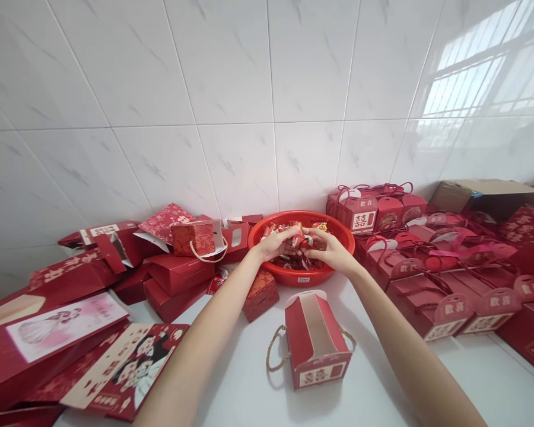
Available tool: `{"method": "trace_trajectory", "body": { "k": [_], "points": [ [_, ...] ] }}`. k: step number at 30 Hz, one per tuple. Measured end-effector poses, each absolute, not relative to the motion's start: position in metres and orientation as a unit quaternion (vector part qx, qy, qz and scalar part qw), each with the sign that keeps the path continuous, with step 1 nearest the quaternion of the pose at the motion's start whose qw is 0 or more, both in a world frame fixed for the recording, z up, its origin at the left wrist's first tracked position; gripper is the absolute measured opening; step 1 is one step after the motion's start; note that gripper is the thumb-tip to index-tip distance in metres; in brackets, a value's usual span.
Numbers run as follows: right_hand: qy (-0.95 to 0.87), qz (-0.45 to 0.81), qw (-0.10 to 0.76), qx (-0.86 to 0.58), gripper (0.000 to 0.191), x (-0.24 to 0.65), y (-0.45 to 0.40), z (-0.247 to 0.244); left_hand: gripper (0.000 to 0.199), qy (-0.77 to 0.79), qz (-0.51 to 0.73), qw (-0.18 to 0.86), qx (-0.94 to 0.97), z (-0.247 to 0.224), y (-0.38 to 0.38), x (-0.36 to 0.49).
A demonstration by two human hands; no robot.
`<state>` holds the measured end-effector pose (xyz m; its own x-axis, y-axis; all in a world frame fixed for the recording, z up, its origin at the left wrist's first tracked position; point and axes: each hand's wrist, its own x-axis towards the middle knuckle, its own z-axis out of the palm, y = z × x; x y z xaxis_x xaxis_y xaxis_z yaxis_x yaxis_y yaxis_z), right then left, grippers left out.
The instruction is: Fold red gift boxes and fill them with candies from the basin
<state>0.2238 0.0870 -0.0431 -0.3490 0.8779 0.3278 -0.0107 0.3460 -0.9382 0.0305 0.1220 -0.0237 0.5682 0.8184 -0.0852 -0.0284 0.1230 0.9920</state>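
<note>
Both hands are over a red plastic basin [273,279] that holds wrapped candies [320,226]. My left hand [278,244] reaches in from the left, its fingers curved round red-wrapped candies [297,239]. From the right, my right hand [331,252] closes on the same small bunch, its fingertips close to those of my left hand. Some of the fingers and the candies under them are hidden. In front of the basin stands a red gift box [297,332] with its top flaps parted and rope handles at its sides.
Unfilled-looking red boxes [182,273] lie in a loose pile on the left. On the right stand rows of closed red boxes [431,296] with cord handles, and a brown cardboard box [489,193] behind them. A tiled wall [231,166] rises behind the white table [244,367].
</note>
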Motion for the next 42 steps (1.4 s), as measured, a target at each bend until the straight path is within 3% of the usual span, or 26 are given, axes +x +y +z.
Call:
{"method": "trace_trajectory", "body": {
  "k": [5,8,11,19,26,32,42],
  "points": [
    [-0.612,0.489,0.509,-0.357,0.049,0.226,0.088,-0.043,0.039,0.338,0.337,0.67,0.568,-0.025,0.122,0.031],
    [-0.584,0.493,0.529,-0.367,0.046,0.227,0.09,-0.044,0.062,0.351,0.353,0.662,0.561,-0.023,0.119,0.032],
    [-0.575,0.481,0.546,-0.375,0.044,0.227,0.089,-0.044,0.069,0.376,0.362,0.64,0.564,-0.021,0.118,0.033],
    [-0.519,0.483,0.588,-0.389,0.028,0.224,0.089,-0.041,0.059,0.37,0.408,0.613,0.566,-0.022,0.12,0.032],
    [-0.511,0.488,0.593,-0.387,0.034,0.229,0.093,-0.042,0.053,0.364,0.404,0.594,0.593,-0.022,0.116,0.035],
    [-0.533,0.479,0.58,-0.387,0.043,0.225,0.088,-0.038,0.034,0.362,0.448,0.563,0.593,-0.025,0.116,0.038],
    [-0.548,0.459,0.582,-0.387,0.048,0.22,0.086,-0.042,0.037,0.361,0.455,0.587,0.565,-0.025,0.115,0.036]
  ]
}}
